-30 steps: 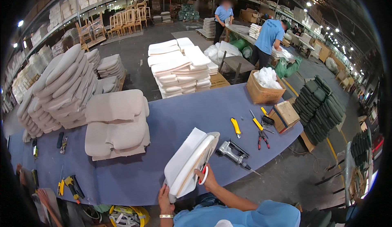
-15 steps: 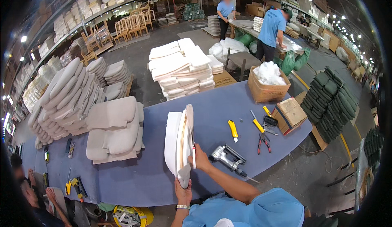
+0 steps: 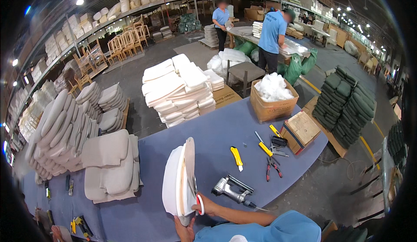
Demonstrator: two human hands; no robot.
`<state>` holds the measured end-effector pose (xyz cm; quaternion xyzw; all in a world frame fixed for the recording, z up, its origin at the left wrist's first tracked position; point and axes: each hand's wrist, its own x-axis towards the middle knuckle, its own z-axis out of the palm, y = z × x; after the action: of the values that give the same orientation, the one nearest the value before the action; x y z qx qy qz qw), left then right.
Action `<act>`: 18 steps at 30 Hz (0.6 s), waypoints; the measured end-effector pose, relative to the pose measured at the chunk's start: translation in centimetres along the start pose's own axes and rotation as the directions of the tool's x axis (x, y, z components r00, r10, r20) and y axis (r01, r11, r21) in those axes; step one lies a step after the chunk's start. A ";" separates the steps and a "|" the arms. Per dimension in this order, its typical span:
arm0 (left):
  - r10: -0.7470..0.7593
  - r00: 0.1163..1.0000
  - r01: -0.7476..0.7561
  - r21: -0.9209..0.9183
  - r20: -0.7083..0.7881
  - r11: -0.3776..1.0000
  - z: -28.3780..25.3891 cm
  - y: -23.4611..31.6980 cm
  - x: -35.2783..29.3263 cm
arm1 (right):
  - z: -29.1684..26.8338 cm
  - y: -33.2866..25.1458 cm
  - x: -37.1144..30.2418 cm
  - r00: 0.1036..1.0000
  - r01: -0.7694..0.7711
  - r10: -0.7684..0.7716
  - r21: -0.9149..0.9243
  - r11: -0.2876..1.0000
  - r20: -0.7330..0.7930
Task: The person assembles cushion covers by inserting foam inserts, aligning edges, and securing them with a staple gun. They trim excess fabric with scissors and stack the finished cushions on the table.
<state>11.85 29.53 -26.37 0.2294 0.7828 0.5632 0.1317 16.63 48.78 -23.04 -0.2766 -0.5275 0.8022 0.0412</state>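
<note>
A chair-seat cushion [image 3: 173,183], white-padded with a grey-beige fabric edge, stands on its side on the blue-covered table. My left hand [image 3: 185,230] grips its near end from below, fingers wrapped around it. Along the cushion's right edge, my right hand [image 3: 210,206] holds a pair of scissors [image 3: 200,204] with red-and-white handles. The blades point away from me, against the fabric edge; how far apart they are is hard to see. To the right of that hand lies a silver staple gun [image 3: 233,190] with an air hose.
Grey cushions [image 3: 114,172] lie stacked on the left of the table. A yellow utility knife [image 3: 236,158], pliers [image 3: 273,169] and two cardboard boxes [image 3: 274,107] occupy the right. Beyond the table stands a white foam stack [image 3: 182,92]. Two co-workers [image 3: 270,35] stand farther back.
My head view has shifted, and the cushion appears lower in it. My right hand and the scissors have come nearer along the cushion's edge, and the handle loops now show more clearly.
</note>
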 end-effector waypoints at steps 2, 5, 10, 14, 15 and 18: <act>0.097 0.995 -0.095 0.292 0.009 0.952 -0.5 -1.3 -0.6 | 1.0 1.2 0.0 0.997 0.075 -0.075 0.075 0.994 -0.001; -0.338 0.928 0.371 -0.431 0.154 0.823 -1.4 -0.1 0.3 | 1.0 4.0 0.9 0.997 0.070 -0.071 0.071 0.995 0.025; -0.539 0.802 0.597 -0.291 0.258 0.748 -6.9 -4.4 0.1 | 3.3 0.0 -1.3 1.000 -0.016 0.015 0.006 1.000 0.017; -0.540 0.840 0.519 -0.378 0.059 0.767 -7.1 2.0 -0.8 | 3.4 2.2 1.0 0.993 0.067 -0.074 0.075 0.995 0.090; -0.533 0.846 0.495 -0.397 0.016 0.773 -6.7 4.0 -0.9 | 3.8 2.7 1.4 0.990 0.078 -0.090 0.106 0.991 0.106; -0.458 0.886 0.389 -0.426 -0.069 0.817 -3.8 7.2 0.1 | 3.9 3.5 1.9 0.991 0.088 -0.101 0.133 0.987 0.092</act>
<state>11.53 28.32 -18.35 -0.0310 0.6903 0.6848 0.2314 13.87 44.74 -25.68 -0.2081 -0.4887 0.8443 0.0708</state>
